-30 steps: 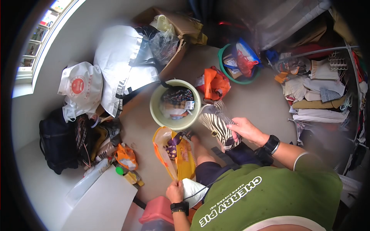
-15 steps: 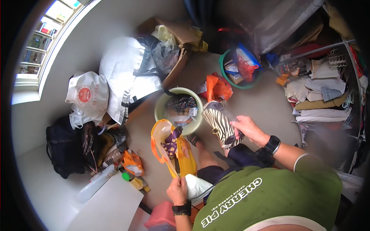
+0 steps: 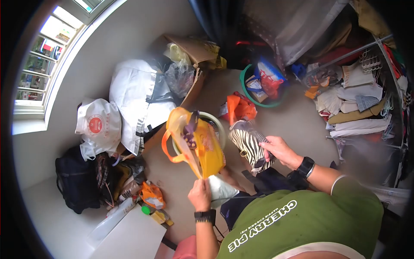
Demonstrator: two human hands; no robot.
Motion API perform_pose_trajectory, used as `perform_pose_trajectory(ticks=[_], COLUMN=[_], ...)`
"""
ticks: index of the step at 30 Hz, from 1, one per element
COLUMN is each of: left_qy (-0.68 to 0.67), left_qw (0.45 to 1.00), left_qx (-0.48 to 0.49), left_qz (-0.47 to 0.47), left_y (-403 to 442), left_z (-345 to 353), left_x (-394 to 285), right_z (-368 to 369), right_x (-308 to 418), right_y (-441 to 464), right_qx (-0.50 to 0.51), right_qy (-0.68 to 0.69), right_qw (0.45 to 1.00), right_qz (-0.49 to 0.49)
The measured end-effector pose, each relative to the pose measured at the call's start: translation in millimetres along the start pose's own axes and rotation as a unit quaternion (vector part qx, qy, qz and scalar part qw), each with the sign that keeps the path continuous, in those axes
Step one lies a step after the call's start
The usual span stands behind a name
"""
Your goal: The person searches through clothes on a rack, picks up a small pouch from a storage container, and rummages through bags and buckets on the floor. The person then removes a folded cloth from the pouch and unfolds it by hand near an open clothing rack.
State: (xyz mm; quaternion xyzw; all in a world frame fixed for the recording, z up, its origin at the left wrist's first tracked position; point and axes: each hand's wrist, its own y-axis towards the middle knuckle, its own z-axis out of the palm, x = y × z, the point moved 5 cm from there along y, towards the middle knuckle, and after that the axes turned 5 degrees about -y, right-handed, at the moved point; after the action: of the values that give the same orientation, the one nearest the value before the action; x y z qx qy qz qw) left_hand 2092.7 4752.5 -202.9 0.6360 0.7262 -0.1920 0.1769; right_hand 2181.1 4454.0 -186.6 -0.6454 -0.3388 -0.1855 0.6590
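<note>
My left hand (image 3: 200, 195) is closed on the edge of a yellow bag (image 3: 209, 149) with an orange handle. A dark purple patterned cloth (image 3: 189, 136) shows in the bag's opening. White material (image 3: 222, 190) hangs beside my left hand. My right hand (image 3: 281, 151) grips a zebra-striped bag (image 3: 249, 144) by its right side, thumb on top. The striped bag is held to the right of the yellow one. Behind the yellow bag, a pale green bucket (image 3: 221, 129) is mostly hidden.
An orange bag (image 3: 239, 108) and a green basin (image 3: 249, 93) stand beyond my hands. At left are a large white bag (image 3: 133, 95), a cardboard box (image 3: 194, 54) and a black bag (image 3: 73, 179). Folded clothes (image 3: 360, 101) sit on a rack at right.
The yellow bag has risen and now covers much of the bucket. My left hand has gone up with it. My right hand keeps hold of the striped bag, which has shifted little.
</note>
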Motion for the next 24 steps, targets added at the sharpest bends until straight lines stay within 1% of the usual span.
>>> perform_pose_trajectory(ticks=[4,7,8,11,12,15,16,22,24], left_qy=[0.025,0.07,0.053,0.051,0.036,0.038,0.024,-0.028,-0.032], left_qw=[0.994,0.991,0.992,0.983,0.97,0.951,0.936,0.905,0.906], left_qx=[0.107,0.116,0.117,0.147,0.179,0.184,0.199,0.18,0.194], left_qz=[0.017,0.007,-0.008,-0.094,-0.16,-0.244,-0.29,-0.384,-0.374], left_y=[14,35,41,49,49,44,45,50,52], left_z=[90,122,126,126,126,132,131,145,147], left_x=[16,12,11,17,24,47,50,64,62], right_z=[-10,-15,-16,-18,-19,-19,-20,-24,-26], right_x=[5,8,11,10,9,11,12,16,18], right_y=[-3,0,0,5,7,13,15,22,23], right_qx=[-0.021,-0.025,-0.022,-0.012,-0.009,-0.025,-0.024,-0.018,-0.009], right_qy=[-0.003,-0.003,-0.002,-0.001,-0.001,0.023,0.022,0.03,0.027], right_qw=[1.0,1.0,1.0,1.0,1.0,0.999,0.999,0.999,1.0], right_qz=[0.003,0.005,0.005,0.012,0.016,0.003,0.001,-0.008,-0.006])
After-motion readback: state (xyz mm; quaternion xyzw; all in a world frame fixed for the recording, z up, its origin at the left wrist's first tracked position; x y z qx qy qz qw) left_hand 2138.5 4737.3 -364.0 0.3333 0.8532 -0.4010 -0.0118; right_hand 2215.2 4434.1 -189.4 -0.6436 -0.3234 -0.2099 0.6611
